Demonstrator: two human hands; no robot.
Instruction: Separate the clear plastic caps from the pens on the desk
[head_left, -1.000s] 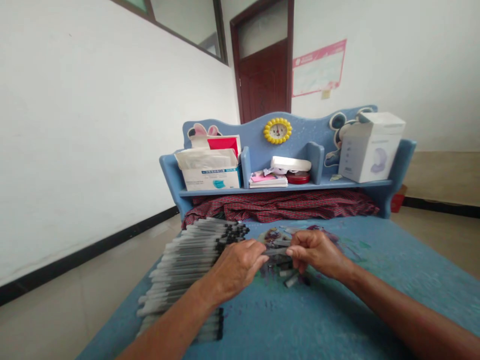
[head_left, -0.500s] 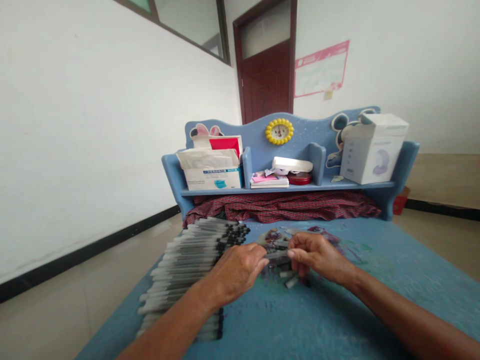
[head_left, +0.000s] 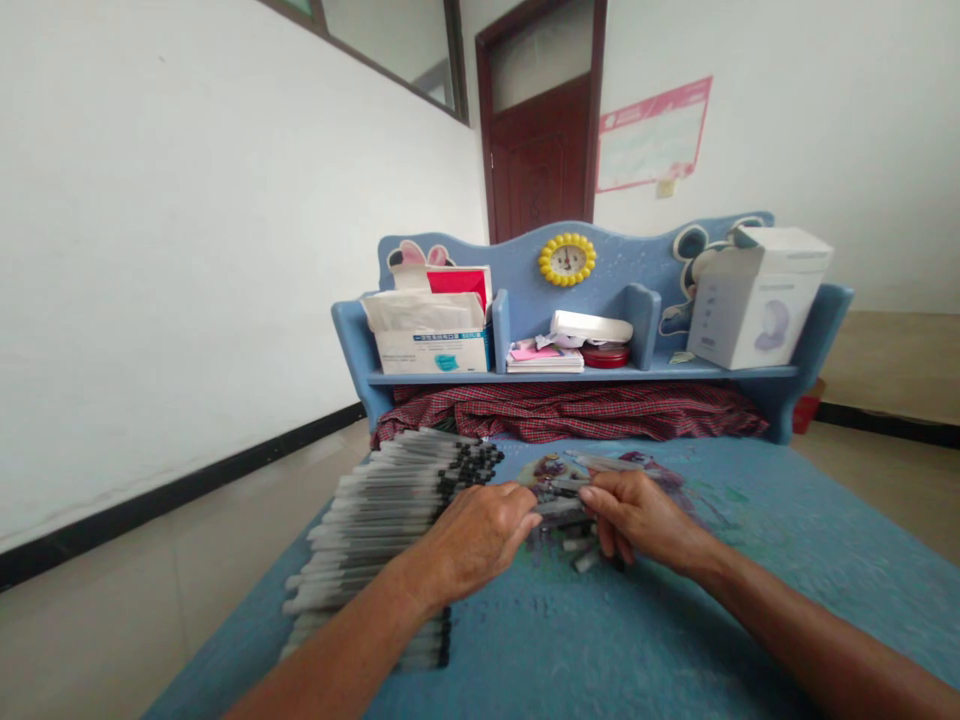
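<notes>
My left hand (head_left: 486,525) is closed in a pinch, its back towards me. A pale, see-through pen (head_left: 553,508) reaches from its fingertips towards my right hand; most of the grip is hidden. Thumb and forefinger of my right hand (head_left: 628,505) pinch a small dark pen part, too blurred to tell more, while the other fingers curl beneath. Short clear and black pen pieces (head_left: 587,560) lie loose on the table under both hands. Left of them, partly behind my left forearm, is a broad pile of pens (head_left: 375,520), black ends to the right.
The blue table (head_left: 600,640) has a shelf (head_left: 420,379) along its back, with a mask box (head_left: 431,350), papers (head_left: 544,362), a red round tin (head_left: 606,356) and a white carton (head_left: 757,300). A checked cloth (head_left: 585,412) lies below the shelf.
My right hand has shifted slightly right, widening the gap between the hands. My left hand stays pinched. The whole view has moved a little with my head.
</notes>
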